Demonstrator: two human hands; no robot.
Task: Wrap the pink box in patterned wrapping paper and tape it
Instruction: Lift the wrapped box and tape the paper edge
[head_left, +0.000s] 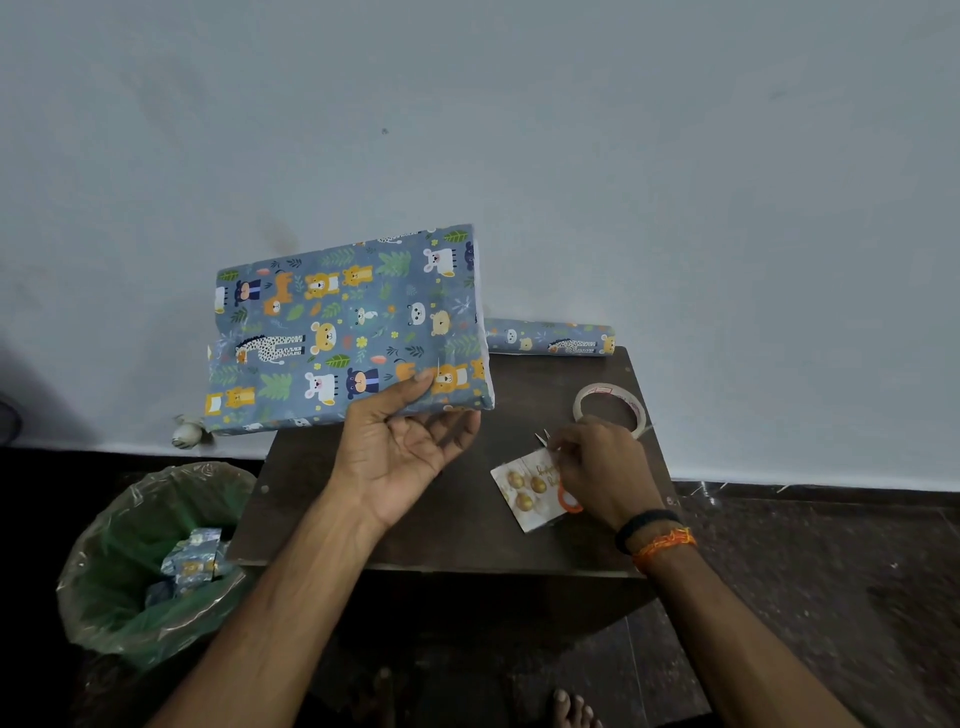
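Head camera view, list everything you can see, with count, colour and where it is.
wrapped box: one, blue animal-print paper, held up over table's left edge
paper roll: one, same print, table's far edge by wall
tape roll: one, clear, table's far right
card: one, white with gold balls, table right
scissors: one, orange handles, on card under right hand
table: one, dark brown
bin: one, green liner, paper scraps inside, floor left
left hand: holds box's lower edge
right hand: over scissors; grip unclear

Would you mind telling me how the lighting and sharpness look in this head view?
Head view: dim, bluish light; the floor falls nearly black, the wrapped box stays readable, the right hand is slightly soft, and wide-angle distortion bends the frame edges.
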